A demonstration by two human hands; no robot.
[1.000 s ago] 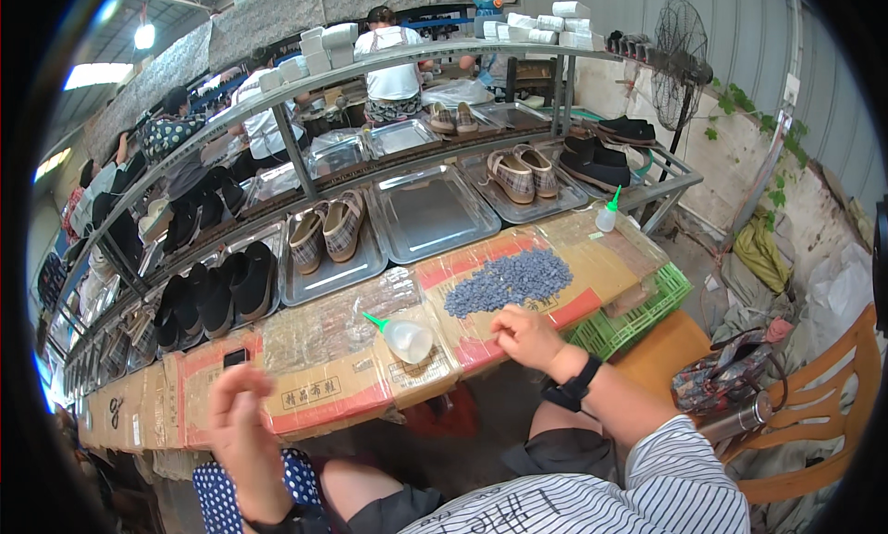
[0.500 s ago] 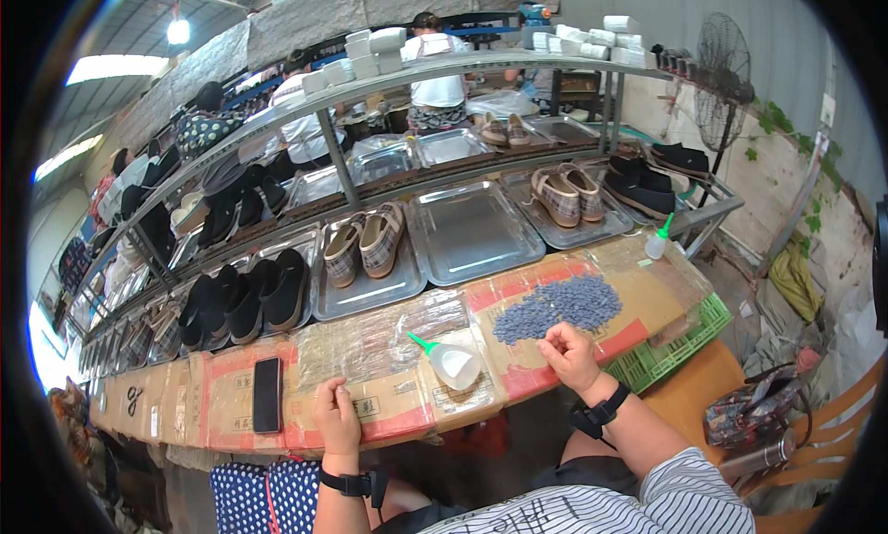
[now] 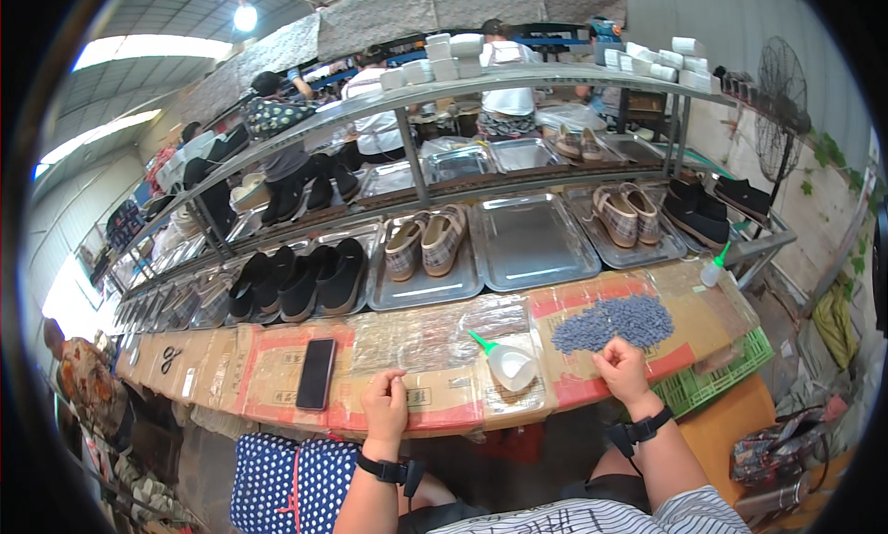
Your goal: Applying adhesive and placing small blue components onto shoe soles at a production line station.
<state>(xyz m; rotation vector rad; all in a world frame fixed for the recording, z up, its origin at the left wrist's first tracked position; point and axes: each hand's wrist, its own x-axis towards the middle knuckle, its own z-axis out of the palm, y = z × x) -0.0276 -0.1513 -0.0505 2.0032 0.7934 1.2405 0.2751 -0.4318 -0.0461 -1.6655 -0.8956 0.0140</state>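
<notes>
My left hand is closed at the front edge of the cardboard-covered table, right of a dark phone. Whether anything sits in its curled fingers is hidden. My right hand is at the near edge of a spread pile of small blue-grey pieces, thumb and fingers pinched together. Anything between those fingertips is too small to make out. Between my hands lies a translucent squeeze bottle with a green nozzle, tilted on its side. Each wrist wears a black band.
Behind the table, a metal rack holds steel trays, plaid shoes and black shoes. Another green-tipped bottle stands at the right, above a green crate. Scissors lie at the left. People work beyond the rack.
The whole view has swung left, so the table, rack and hands sit further right in the picture. Against the table, both hands stay nearly where they were. A person at far left shows more.
</notes>
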